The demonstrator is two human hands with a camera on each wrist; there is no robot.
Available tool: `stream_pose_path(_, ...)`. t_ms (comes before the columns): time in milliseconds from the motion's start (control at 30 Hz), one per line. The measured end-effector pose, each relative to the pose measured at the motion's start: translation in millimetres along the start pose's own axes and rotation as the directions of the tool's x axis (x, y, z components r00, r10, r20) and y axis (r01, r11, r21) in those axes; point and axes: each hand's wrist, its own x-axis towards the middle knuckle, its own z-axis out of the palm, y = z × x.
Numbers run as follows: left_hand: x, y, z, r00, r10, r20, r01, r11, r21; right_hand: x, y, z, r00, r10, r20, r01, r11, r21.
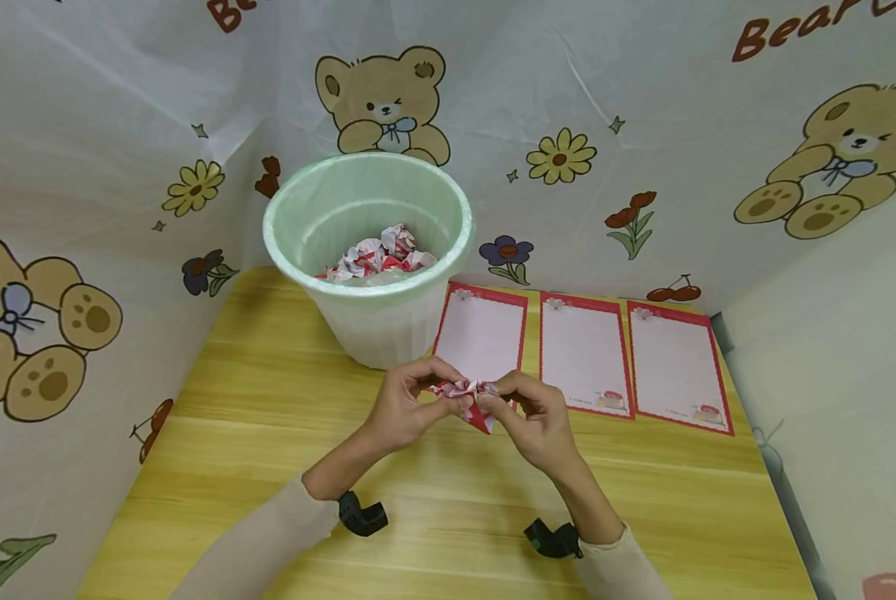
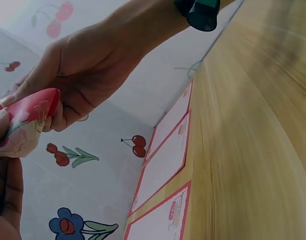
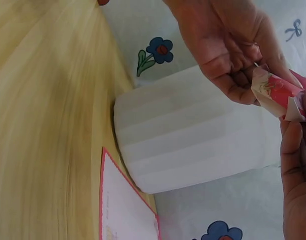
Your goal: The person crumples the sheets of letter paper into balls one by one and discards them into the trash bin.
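Between my two hands is a crumpled sheet of red-and-white printed paper (image 1: pixel 479 414), held above the table in front of the bin. My left hand (image 1: pixel 406 407) pinches its left side between thumb and fingers. On the other side my right hand (image 1: pixel 541 421) pinches it the same way. In the left wrist view the paper (image 2: pixel 30 120) shows a red face with a flower print and a folded edge. The right wrist view has the crumpled paper (image 3: pixel 277 92) between both hands, partly hidden by the fingers.
A pale green bin (image 1: pixel 380 325) stands at the back left, with several crumpled paper balls (image 1: pixel 368 254) inside. Three flat red-bordered sheets lie in a row at the back: a left sheet (image 1: pixel 485 329), a middle sheet (image 1: pixel 584 350) and a right sheet (image 1: pixel 678 362). A bear-print cloth (image 1: pixel 493 75) hangs behind the wooden table (image 1: pixel 432 533).
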Motion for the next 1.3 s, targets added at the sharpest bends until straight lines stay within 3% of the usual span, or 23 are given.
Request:
stream_pose_path(200, 4.0, 3.7, 4.8, 0.998, -0.036, -0.051, 0.038, 0.998, 0.053, -1.5, -5.5, 1.9, 0.997, -0.050, -0.055, 0.038, 0.978, -0.204)
stream_pose_path(433, 10.1, 12.6, 0.5, 0.994, -0.075, -0.077, 0.075, 0.997, -0.012, -5.7, -13.6, -6.7, 0.995, -0.050, 0.082, 0.075, 0.939, -0.335)
stream_pose_path(600, 8.8, 11.4, 5.1, 0.996, -0.073, -0.060, 0.068, 0.995, -0.076, -4.2, -7.8, -5.6, 0.996, -0.090, 0.025, 0.093, 0.973, -0.213)
stream_pose_path(733, 4.6, 9.3, 9.1, 0.998, -0.050, -0.044, 0.047, 0.997, -0.061, -3.9, -3.7, -4.5, 0.996, -0.091, -0.015, 0.090, 0.994, -0.059)
stream_pose_path(867, 1.0, 7.3, 12.2, 0.999, -0.020, -0.035, 0.019, 0.999, -0.037, -4.4, -1.4, -2.3, 0.997, -0.074, -0.035, 0.075, 0.996, 0.044)
stream_pose_path(1100, -2.1, 3.9, 14.6, 0.999, 0.028, -0.035, -0.028, 1.000, -0.011, -3.6, -5.1, -0.1, 0.998, -0.010, -0.058, 0.011, 1.000, 0.028)
stream_pose_path(1300, -4.7, 2.2, 12.4, 0.999, 0.004, -0.052, -0.003, 1.000, 0.024, -3.5, -5.3, 0.2, 0.997, 0.059, -0.058, -0.060, 0.998, -0.016)
